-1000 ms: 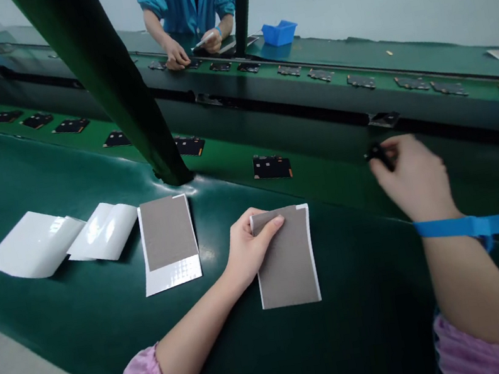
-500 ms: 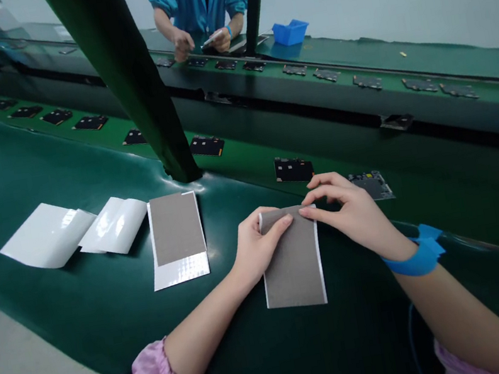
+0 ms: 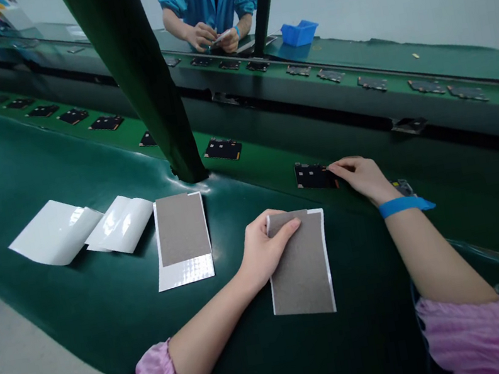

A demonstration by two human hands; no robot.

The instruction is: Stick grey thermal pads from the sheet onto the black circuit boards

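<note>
My left hand [image 3: 266, 245] is closed on a grey adhesive sheet [image 3: 300, 274] with a white backing, thumb lying across its top. A narrow strip of white backing shows along the sheet's top right and right edge. My right hand [image 3: 360, 178], wearing a blue wristband, reaches over the green belt. Its fingertips are pinched together at the right end of a black circuit board [image 3: 312, 176]. Whatever lies between those fingertips is too small to make out. Another circuit board [image 3: 402, 187] is partly hidden behind my right wrist.
A second grey sheet on white backing [image 3: 183, 230] and curled glossy white liners [image 3: 53, 232] lie on the green mat [image 3: 122, 317]. A dark post [image 3: 141, 84] rises left of centre. Several boards line both belts. Across from me are a person in blue [image 3: 209, 2] and a blue bin [image 3: 299, 33].
My right hand has left the sheet's top right corner and moved right and forward to the black board. White backing is now bare at that corner. My left hand keeps its hold.
</note>
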